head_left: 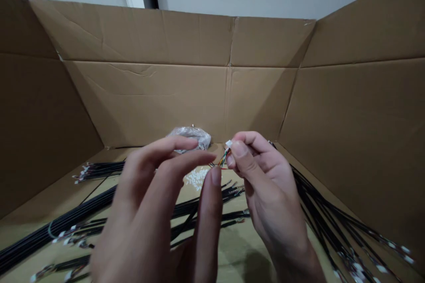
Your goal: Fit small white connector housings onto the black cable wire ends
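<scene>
Between the thumb and fingers of my right hand (268, 190) is a small white plug connector (229, 143). Thin coloured wires (225, 155), among them green, yellow and red, run from it down toward my left hand. My left hand (156, 203) is raised in front, its index finger and thumb apart, with the wire ends close to their tips. Whether the fingertips touch a wire is hard to tell. Behind the left fingers lies a scatter of small white connector housings (196, 178), partly covered by the hand.
Tall cardboard walls (149, 79) stand at the back and both sides. A clear plastic bag (191, 132) rests by the back wall. Black cables lie at the middle (232, 217), others with white ends on the right (318, 203), and a tied bundle (76, 216) on the left.
</scene>
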The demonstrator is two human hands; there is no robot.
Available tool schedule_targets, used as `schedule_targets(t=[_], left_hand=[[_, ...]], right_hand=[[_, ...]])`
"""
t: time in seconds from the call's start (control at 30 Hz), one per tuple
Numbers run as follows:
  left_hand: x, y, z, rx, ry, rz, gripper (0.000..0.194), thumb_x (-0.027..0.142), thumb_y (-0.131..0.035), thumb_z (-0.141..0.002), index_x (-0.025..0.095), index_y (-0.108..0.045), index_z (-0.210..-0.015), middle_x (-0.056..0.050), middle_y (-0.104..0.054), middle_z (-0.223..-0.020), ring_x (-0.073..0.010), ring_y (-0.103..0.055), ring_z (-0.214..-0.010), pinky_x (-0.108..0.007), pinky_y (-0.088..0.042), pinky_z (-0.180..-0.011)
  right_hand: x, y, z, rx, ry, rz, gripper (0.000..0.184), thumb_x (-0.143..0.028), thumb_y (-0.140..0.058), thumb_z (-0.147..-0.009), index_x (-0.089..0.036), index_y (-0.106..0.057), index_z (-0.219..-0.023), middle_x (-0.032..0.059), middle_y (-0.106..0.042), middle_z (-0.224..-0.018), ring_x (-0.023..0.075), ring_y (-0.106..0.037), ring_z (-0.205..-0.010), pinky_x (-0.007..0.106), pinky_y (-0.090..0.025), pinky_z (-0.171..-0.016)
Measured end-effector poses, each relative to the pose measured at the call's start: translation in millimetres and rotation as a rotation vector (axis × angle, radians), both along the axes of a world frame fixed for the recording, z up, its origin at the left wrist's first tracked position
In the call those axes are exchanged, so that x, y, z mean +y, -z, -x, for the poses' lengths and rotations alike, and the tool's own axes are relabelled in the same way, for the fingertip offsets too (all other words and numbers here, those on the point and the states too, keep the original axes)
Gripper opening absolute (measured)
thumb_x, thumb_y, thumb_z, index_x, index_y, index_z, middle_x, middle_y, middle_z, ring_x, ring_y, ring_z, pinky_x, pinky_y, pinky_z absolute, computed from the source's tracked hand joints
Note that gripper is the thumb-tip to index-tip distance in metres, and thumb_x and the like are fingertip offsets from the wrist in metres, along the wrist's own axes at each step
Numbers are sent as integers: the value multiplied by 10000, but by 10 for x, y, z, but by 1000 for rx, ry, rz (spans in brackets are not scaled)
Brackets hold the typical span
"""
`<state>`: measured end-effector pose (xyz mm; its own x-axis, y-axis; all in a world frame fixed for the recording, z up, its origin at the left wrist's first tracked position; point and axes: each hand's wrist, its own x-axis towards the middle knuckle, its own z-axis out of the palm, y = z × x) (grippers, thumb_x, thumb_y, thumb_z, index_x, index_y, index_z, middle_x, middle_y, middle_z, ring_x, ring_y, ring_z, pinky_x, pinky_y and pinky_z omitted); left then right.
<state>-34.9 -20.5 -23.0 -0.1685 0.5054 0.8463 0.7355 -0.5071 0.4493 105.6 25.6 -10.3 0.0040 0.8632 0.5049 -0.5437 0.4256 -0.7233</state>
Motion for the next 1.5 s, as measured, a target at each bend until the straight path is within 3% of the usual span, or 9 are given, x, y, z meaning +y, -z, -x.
schedule_targets(t=[0.13, 0.23, 0.5, 0.7, 0.8, 1.0, 1.27, 1.4, 1.5], left_hand=[[90, -173, -193, 144, 15, -1, 151, 271, -595, -1007, 355, -710, -1055, 40, -717, -1223, -170, -716, -1057, -268, -530, -890], [128, -149, -221, -23, 140, 97, 125, 282, -613, -1017, 350, -707, -1066, 58, -778, -1105, -149, -744, -960, -243, -546, -882], [252, -258, -328, -615, 660, 290, 88, 252, -767, -926, 319, -820, -904, 65, -791, -817, -77, -751, -802, -63, -557, -725], [318, -241, -256, -694, 798, 397, 53, 326, -815, -906, 293, -835, -869, 63, -724, -726, -42, -640, -693, -24, -491, -615], [348, -241, -218, -720, 843, 456, 66, 348, -835, -886, 285, -833, -871, 61, -695, -714, -46, -611, -691, -43, -518, -655], [393, -286, -158, -774, 1011, 542, 51, 280, -826, -888, 236, -814, -867, 45, -725, -767, -47, -605, -689, -65, -516, -643], [324, -313, -231, -718, 863, 453, 95, 210, -777, -912, 241, -782, -823, 76, -704, -734, -21, -624, -672, -32, -479, -627], [319, -287, -228, -594, 748, 368, 85, 226, -760, -924, 273, -780, -857, 83, -720, -821, -27, -618, -678, -47, -494, -642], [325, -292, -221, -544, 769, 341, 81, 216, -755, -926, 279, -784, -883, 77, -722, -851, -39, -638, -716, -55, -506, -655]], right_hand=[[-23, 4, 6, 11, 69, -70, 77, -256, -758, -971, -248, -752, -895, -74, -718, -763, 47, -675, -750, 123, -555, -769], [-30, 7, 20, 9, 114, -80, 84, -250, -752, -975, -249, -748, -892, -75, -731, -764, 44, -691, -753, 117, -564, -771], [-8, 10, 73, 110, 164, -78, 61, -248, -768, -957, -255, -762, -897, -67, -736, -774, 48, -690, -729, 124, -590, -731], [-18, 8, 67, 60, 199, -102, 77, -231, -753, -966, -251, -754, -892, -81, -723, -765, 32, -678, -691, 97, -569, -686], [-46, 4, 63, 8, 225, -124, 112, -222, -722, -984, -257, -738, -879, -92, -699, -712, 34, -672, -653, 106, -556, -657], [-95, -7, 76, -71, 298, -133, 126, -213, -715, -985, -255, -734, -867, -93, -706, -701, 29, -647, -651, 100, -522, -670], [-55, 38, 71, 65, 24, -5, 100, -235, -748, -979, -254, -777, -885, -72, -685, -756, 28, -652, -736, 64, -543, -744], [-31, 40, 60, 62, 9, 43, 96, -245, -756, -972, -244, -782, -879, -61, -677, -779, 38, -641, -762, 74, -543, -768], [-55, 31, 52, 48, 39, 21, 95, -255, -761, -970, -246, -782, -878, -59, -688, -789, 40, -633, -748, 73, -538, -742]])
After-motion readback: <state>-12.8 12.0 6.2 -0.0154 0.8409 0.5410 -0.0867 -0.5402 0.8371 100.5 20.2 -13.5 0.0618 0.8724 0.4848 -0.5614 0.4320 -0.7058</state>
